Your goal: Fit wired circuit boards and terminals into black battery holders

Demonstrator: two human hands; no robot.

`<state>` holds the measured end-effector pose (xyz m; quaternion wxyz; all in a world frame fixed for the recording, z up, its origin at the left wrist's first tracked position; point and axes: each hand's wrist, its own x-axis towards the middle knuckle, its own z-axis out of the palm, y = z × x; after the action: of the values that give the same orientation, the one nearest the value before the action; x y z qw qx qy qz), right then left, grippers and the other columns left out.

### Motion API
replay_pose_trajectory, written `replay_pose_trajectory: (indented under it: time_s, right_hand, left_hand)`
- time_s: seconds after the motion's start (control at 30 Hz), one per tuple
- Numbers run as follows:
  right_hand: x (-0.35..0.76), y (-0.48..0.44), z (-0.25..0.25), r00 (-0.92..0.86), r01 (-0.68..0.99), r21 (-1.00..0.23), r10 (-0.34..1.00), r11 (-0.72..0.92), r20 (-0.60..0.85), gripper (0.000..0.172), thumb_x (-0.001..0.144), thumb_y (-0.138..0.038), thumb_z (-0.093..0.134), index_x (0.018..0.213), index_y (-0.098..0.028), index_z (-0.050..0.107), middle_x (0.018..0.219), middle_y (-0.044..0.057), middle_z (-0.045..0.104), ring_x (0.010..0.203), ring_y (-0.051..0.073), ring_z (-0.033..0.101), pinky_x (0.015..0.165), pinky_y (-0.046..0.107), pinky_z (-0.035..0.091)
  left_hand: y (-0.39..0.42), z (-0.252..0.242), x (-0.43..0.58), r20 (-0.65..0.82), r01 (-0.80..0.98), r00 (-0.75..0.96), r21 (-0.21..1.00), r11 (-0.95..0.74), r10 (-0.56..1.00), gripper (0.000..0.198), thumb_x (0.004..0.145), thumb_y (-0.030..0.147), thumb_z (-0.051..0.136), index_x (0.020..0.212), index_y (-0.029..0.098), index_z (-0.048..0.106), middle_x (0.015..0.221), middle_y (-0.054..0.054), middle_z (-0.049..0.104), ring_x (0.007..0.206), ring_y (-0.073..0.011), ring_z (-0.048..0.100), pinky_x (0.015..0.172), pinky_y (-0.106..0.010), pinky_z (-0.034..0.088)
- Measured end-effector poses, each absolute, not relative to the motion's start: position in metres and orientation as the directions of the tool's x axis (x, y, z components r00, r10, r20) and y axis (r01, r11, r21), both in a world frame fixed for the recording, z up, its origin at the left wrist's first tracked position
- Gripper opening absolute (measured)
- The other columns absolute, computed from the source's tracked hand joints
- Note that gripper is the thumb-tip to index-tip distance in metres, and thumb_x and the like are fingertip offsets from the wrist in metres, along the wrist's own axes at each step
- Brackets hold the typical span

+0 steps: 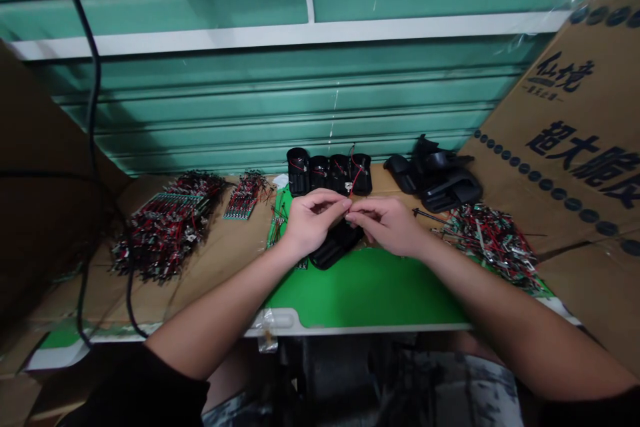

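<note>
My left hand (313,220) and my right hand (385,225) meet above the green mat (365,287), fingertips pinched together. A thin red wire (354,185) runs down to those fingertips, though what they grip is partly hidden. Under my hands lies a black plastic battery holder (336,247), partly covered by them. Just beyond my fingers, a row of black battery holders (327,172) stands with red wires coming out of them.
Tangled heaps of small boards with red and black wires (165,230) lie left, and another (493,247) lies right. Black plastic parts (435,175) sit back right. Printed cardboard (565,133) rises right; a corrugated green shutter (280,100) stands behind.
</note>
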<state>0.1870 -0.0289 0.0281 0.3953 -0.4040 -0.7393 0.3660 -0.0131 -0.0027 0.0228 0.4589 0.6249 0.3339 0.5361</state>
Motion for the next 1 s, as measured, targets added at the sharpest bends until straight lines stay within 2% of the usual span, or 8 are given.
replay_pose_trajectory:
  time_s: [0.1,0.27,0.47,0.57,0.67,0.8,0.9,1.0]
  right_hand:
    - [0.187,-0.027,0.028,-0.333,0.241,-0.912,0.911,0.331,0.242,0.033,0.099,-0.051,0.070,0.094,-0.019,0.077,0.066,-0.001,0.067,0.047,0.011,0.054,0.047,0.025,0.041]
    - [0.186,-0.021,0.029,-0.206,0.082,-0.978,0.963,0.194,0.174,0.045,0.089,-0.061,0.079,0.101,-0.018,0.076,0.080,0.004,0.074,0.045,0.011,0.058,0.040,0.025,0.042]
    - [0.187,-0.018,0.028,-0.099,0.053,-0.979,0.976,0.198,0.192,0.048,0.090,-0.064,0.078,0.102,-0.017,0.076,0.080,0.004,0.071,0.047,0.012,0.059,0.041,0.025,0.045]
    - [0.188,-0.020,0.028,-0.140,0.183,-0.941,0.955,0.284,0.261,0.039,0.097,-0.057,0.072,0.102,-0.019,0.077,0.078,0.003,0.071,0.052,0.014,0.059,0.048,0.028,0.048]
    - [0.190,-0.024,0.029,-0.289,0.349,-0.791,0.861,0.502,0.419,0.027,0.105,-0.044,0.066,0.102,-0.021,0.079,0.087,0.005,0.075,0.071,0.018,0.066,0.067,0.032,0.053]
    - [0.191,-0.028,0.032,-0.485,0.388,-0.656,0.749,0.647,0.452,0.023,0.109,-0.036,0.061,0.106,-0.024,0.081,0.097,0.006,0.080,0.088,0.021,0.070,0.083,0.036,0.053]
    - [0.191,-0.027,0.033,-0.421,0.388,-0.712,0.800,0.585,0.428,0.023,0.107,-0.037,0.063,0.102,-0.022,0.081,0.092,0.005,0.079,0.080,0.020,0.069,0.076,0.033,0.052]
    - [0.191,-0.024,0.033,-0.275,0.316,-0.853,0.901,0.415,0.336,0.028,0.103,-0.044,0.066,0.101,-0.019,0.079,0.083,0.004,0.076,0.063,0.016,0.064,0.058,0.029,0.047]
  left_hand:
    - [-0.002,0.024,-0.015,0.315,-0.068,0.174,0.949,-0.308,0.933,0.028,0.080,0.046,0.090,0.084,0.020,0.083,0.082,-0.006,0.078,0.072,-0.0168,0.066,0.068,-0.031,0.053]
    - [-0.002,0.026,-0.017,0.310,-0.049,0.126,0.951,-0.306,0.942,0.022,0.080,0.039,0.086,0.079,0.019,0.078,0.070,-0.001,0.070,0.060,-0.0125,0.054,0.058,-0.026,0.042]
    - [-0.005,0.027,-0.018,0.323,-0.028,0.194,0.946,-0.324,0.926,0.016,0.076,0.031,0.081,0.073,0.019,0.073,0.069,-0.002,0.069,0.060,-0.0136,0.054,0.058,-0.027,0.042]
    - [-0.007,0.028,-0.017,0.335,-0.055,0.217,0.942,-0.331,0.917,0.016,0.076,0.030,0.083,0.076,0.019,0.072,0.071,-0.002,0.069,0.064,-0.0142,0.058,0.061,-0.027,0.045]
    - [-0.007,0.028,-0.016,0.329,-0.078,0.211,0.944,-0.319,0.920,0.020,0.080,0.035,0.085,0.087,0.018,0.077,0.079,-0.004,0.074,0.068,-0.0150,0.062,0.066,-0.028,0.048]
    - [-0.005,0.026,-0.014,0.342,-0.063,0.225,0.939,-0.337,0.912,0.022,0.083,0.040,0.085,0.084,0.018,0.082,0.084,-0.007,0.078,0.074,-0.0172,0.066,0.070,-0.031,0.051]
    - [-0.003,0.024,-0.015,0.332,-0.043,0.193,0.943,-0.330,0.923,0.024,0.082,0.042,0.087,0.079,0.019,0.081,0.079,-0.006,0.077,0.070,-0.0167,0.064,0.066,-0.030,0.051]
    - [-0.003,0.024,-0.014,0.297,-0.045,0.170,0.955,-0.294,0.939,0.029,0.082,0.046,0.088,0.079,0.018,0.079,0.074,-0.004,0.075,0.065,-0.0148,0.062,0.062,-0.028,0.050]
